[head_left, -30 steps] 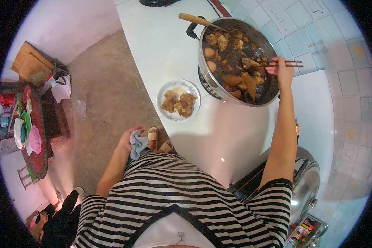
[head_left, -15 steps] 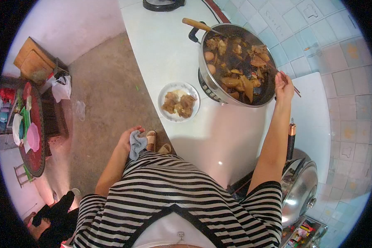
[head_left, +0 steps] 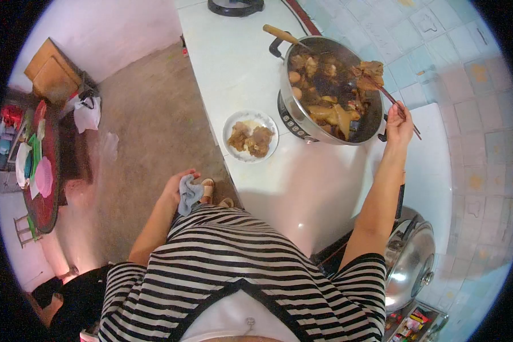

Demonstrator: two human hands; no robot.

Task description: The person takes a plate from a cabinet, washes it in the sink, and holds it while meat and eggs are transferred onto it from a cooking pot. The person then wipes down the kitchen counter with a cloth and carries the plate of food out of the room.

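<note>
My right hand [head_left: 400,126] is closed on a pair of dark chopsticks [head_left: 391,98] at the right rim of the pot. Their tips grip a piece of brown braised meat [head_left: 371,73], raised above the stew. The pot [head_left: 295,108] holds dark broth, meat pieces and eggs [head_left: 294,77], with a wooden-handled utensil [head_left: 280,33] leaning over its far left rim. My left hand [head_left: 176,183] hangs low by my side, fingers curled around a grey cloth [head_left: 190,195]. On the counter, left of the pot, a patterned plate [head_left: 233,121] carries two brown chunks of food [head_left: 251,140].
The pot stands on an induction cooker [head_left: 290,121] on the white counter [head_left: 268,199]. A metal lid [head_left: 410,268] leans at the lower right. Tiled wall [head_left: 473,114] borders the right. At left are a cluttered red table [head_left: 50,171] and another person's dark clothing [head_left: 80,302].
My right hand has lifted the chopsticks, and a piece of meat has come up out of the broth between their tips. My left hand still holds the cloth. The view has shifted slightly.
</note>
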